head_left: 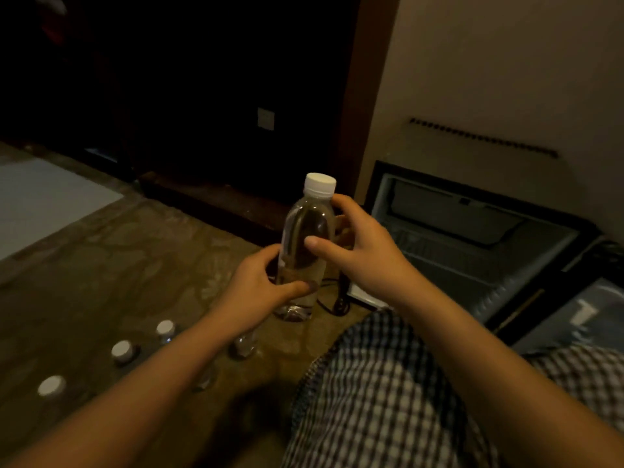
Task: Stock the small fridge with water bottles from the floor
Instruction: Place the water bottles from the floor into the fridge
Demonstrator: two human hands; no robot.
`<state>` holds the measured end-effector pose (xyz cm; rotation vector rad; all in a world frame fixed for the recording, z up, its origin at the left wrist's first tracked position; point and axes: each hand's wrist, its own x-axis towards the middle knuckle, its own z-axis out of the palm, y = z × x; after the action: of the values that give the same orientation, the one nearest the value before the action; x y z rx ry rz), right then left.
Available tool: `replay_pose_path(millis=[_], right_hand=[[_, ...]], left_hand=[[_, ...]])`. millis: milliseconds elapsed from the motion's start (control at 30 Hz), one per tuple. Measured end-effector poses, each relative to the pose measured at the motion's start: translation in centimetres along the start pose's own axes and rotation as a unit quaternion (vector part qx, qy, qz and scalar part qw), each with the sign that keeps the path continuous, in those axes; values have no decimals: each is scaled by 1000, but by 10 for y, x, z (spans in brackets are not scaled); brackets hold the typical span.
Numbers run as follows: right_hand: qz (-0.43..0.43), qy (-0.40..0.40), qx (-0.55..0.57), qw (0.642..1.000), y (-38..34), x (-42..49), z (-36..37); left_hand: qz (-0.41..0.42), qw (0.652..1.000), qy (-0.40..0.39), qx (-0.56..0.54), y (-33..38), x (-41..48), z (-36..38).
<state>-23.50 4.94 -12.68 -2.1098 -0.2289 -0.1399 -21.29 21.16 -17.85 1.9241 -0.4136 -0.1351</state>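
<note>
Bottle (307,244) is upright, left hand (256,288) gripping low, right hand (364,244) high, beside one open fridge (489,214). Three capped bottles (122,351) stand near left.

Dim, warm-tinted, soft focus; upper left nearly black, perhaps unlit.
</note>
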Motion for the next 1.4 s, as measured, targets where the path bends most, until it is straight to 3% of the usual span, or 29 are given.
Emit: replay_pose_path(millis=[233,367,733,1133,1400], right_hand=[[-4,73,-6,997,20,1,-86],[9,119,-53,991,42,-1,-119],[86,232,-76,966,128,-1,-171],[213,207,-110,949,234,5,-162],[262,172,-75,947,318,12,-117]], left_hand=[[91,994,-55,32,45,61,51],[98,990,-103,13,55,95,90],[96,950,-279,107,68,180,175],[103,886,-370,259,12,239,246],[14,870,-416,265,-83,260,284]])
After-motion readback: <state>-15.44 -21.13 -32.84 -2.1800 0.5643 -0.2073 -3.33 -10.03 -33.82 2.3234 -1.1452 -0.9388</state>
